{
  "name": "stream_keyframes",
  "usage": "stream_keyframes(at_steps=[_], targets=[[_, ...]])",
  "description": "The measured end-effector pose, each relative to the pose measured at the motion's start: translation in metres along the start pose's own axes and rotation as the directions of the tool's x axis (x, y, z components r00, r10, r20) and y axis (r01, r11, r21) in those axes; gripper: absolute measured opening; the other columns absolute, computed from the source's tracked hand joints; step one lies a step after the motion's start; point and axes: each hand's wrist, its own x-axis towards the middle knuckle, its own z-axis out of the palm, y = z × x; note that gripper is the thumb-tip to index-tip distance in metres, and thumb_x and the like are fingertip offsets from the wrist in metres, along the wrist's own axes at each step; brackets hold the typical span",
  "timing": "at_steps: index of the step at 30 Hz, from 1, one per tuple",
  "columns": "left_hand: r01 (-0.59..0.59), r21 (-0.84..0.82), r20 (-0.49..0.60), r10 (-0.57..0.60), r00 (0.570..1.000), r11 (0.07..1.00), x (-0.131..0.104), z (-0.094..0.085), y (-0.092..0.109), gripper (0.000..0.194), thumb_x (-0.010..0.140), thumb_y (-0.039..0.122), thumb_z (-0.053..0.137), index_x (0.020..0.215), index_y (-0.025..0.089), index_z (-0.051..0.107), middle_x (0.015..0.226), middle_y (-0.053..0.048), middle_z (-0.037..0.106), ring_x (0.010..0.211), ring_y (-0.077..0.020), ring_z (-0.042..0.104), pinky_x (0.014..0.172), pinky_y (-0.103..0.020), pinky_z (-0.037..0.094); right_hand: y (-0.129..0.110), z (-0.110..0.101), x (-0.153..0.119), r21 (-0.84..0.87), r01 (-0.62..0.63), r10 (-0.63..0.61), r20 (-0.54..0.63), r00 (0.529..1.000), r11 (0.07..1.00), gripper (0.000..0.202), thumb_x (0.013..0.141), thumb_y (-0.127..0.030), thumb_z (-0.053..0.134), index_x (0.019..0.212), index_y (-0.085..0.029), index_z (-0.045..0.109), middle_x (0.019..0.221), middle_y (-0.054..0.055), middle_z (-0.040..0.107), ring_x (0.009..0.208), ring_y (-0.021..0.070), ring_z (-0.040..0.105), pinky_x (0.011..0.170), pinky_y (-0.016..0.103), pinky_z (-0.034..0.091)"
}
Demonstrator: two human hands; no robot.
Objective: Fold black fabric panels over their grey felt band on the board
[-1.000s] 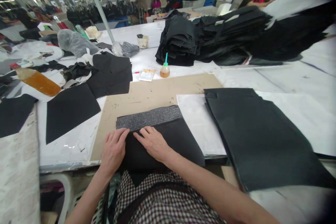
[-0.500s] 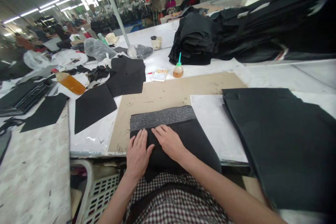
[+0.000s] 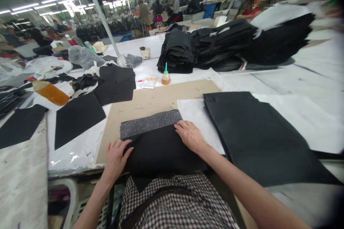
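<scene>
A black fabric piece [image 3: 158, 150] lies at the table's front edge and hangs over it toward my lap. Beyond its upper edge shows a dark grey ribbed strip [image 3: 152, 122]. My left hand [image 3: 116, 155] grips the fabric's left edge, thumb and fingers closed on it. At the upper right corner, my right hand [image 3: 190, 135] has its fingers pressed together on the fabric, just below the strip's right end. Under the strip is a tan board [image 3: 115, 114] with dark marks.
A stack of black sheets [image 3: 255, 132] lies at right. Black bundles [image 3: 209, 46] sit farther back. A small glue bottle [image 3: 166, 78], an amber bottle [image 3: 51, 91] and black pieces [image 3: 79, 118] are on the table. A white basket [image 3: 71, 200] stands below left. People are in the background.
My hands have moved apart, from the middle of the fabric's upper edge to its left and right sides. The fabric's edge sits slightly lower at the left. The view has turned to the right.
</scene>
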Motion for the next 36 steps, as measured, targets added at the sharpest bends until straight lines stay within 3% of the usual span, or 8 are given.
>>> stream_keyframes(at_steps=[6, 11, 15, 19, 21, 25, 31, 36], targets=[[-0.108, -0.487, 0.129, 0.194, 0.972, 0.867, -0.005, -0.025, -0.004, 0.017, 0.088, 0.039, 0.063, 0.098, 0.027, 0.070, 0.134, -0.007, 0.058, 0.122, -0.0273, 0.056, 0.105, -0.046, 0.047, -0.036, -0.024, 0.019, 0.202, 0.300, -0.320, 0.073, 0.945, 0.932, 0.025, 0.098, -0.039, 0.056, 0.116, -0.023, 0.063, 0.117, 0.004, 0.067, 0.116, 0.0206, 0.055, 0.111, 0.044, 0.033], [0.252, -0.657, 0.167, -0.188, 0.968, 0.711, 0.003, -0.037, 0.009, 0.038, 0.087, 0.048, 0.064, 0.118, 0.027, 0.064, 0.130, -0.006, 0.063, 0.118, -0.0282, 0.062, 0.104, -0.046, 0.051, -0.019, -0.070, 0.007, 0.396, 0.167, -0.240, 0.142, 0.960, 0.903, 0.025, 0.103, -0.036, 0.044, 0.096, -0.022, 0.063, 0.088, 0.000, 0.069, 0.079, 0.0140, 0.062, 0.074, 0.026, 0.047], [0.337, -0.673, 0.157, -0.318, 0.935, 0.658, 0.024, -0.026, 0.033, 0.046, 0.088, 0.053, 0.060, 0.125, 0.025, 0.060, 0.119, -0.006, 0.068, 0.099, -0.0247, 0.069, 0.096, -0.046, 0.055, 0.065, -0.126, -0.033, 0.459, -0.265, 0.246, 0.101, 0.964, 0.848, 0.036, 0.102, -0.046, 0.040, 0.090, -0.021, 0.062, 0.080, 0.003, 0.066, 0.071, 0.0167, 0.060, 0.067, 0.029, 0.046], [0.097, -0.537, 0.089, -0.058, 0.994, 0.838, 0.052, 0.007, 0.064, 0.029, 0.093, 0.047, 0.056, 0.111, 0.026, 0.067, 0.115, -0.005, 0.067, 0.111, -0.0235, 0.062, 0.105, -0.045, 0.047, 0.191, -0.148, -0.101, 0.430, -0.683, 0.740, 0.049, 0.671, 0.591, 0.036, 0.091, -0.058, 0.054, 0.086, -0.024, 0.063, 0.071, 0.005, 0.066, 0.061, 0.0206, 0.058, 0.057, 0.033, 0.044], [-0.048, -0.447, 0.031, 0.069, 0.997, 0.893, 0.066, 0.027, 0.083, 0.024, 0.096, 0.042, 0.053, 0.108, 0.027, 0.068, 0.117, -0.005, 0.065, 0.115, -0.0234, 0.058, 0.107, -0.045, 0.045, 0.246, -0.142, -0.143, 0.267, -0.757, 0.798, -0.091, 0.596, 0.596, 0.037, 0.088, -0.059, 0.056, 0.074, -0.025, 0.059, 0.060, 0.005, 0.059, 0.054, 0.0209, 0.052, 0.056, 0.037, 0.041], [-0.141, -0.267, -0.047, 0.133, 0.990, 0.953, 0.088, 0.061, 0.114, 0.019, 0.096, 0.032, 0.055, 0.109, 0.025, 0.068, 0.120, -0.007, 0.063, 0.115, -0.0255, 0.054, 0.101, -0.047, 0.045, 0.307, -0.114, -0.211, 0.079, -0.745, 0.742, -0.206, 0.638, 0.663, 0.036, 0.086, -0.056, 0.055, 0.067, -0.026, 0.053, 0.062, 0.006, 0.053, 0.053, 0.0230, 0.050, 0.061, 0.044, 0.042], [-0.139, -0.129, -0.078, 0.129, 0.989, 0.982, 0.097, 0.080, 0.126, 0.011, 0.093, 0.028, 0.060, 0.100, 0.025, 0.068, 0.115, -0.007, 0.064, 0.109, -0.0272, 0.054, 0.092, -0.048, 0.043, 0.266, -0.096, -0.194, -0.165, -0.655, 0.534, -0.452, 0.714, 0.737, 0.040, 0.090, -0.042, 0.049, 0.120, -0.018, 0.062, 0.116, 0.027, 0.056, 0.108, 0.0459, 0.054, 0.081, 0.066, 0.040], [-0.135, -0.173, -0.046, 0.129, 0.991, 0.976, 0.097, 0.076, 0.128, 0.004, 0.091, 0.026, 0.062, 0.089, 0.023, 0.065, 0.115, -0.006, 0.063, 0.109, -0.0262, 0.054, 0.093, -0.046, 0.042, 0.165, -0.087, -0.093, 0.090, -0.368, 0.379, -0.231, 0.896, 0.926, 0.036, 0.099, -0.029, 0.044, 0.130, -0.021, 0.059, 0.121, 0.017, 0.059, 0.110, 0.0315, 0.058, 0.094, 0.050, 0.048]])
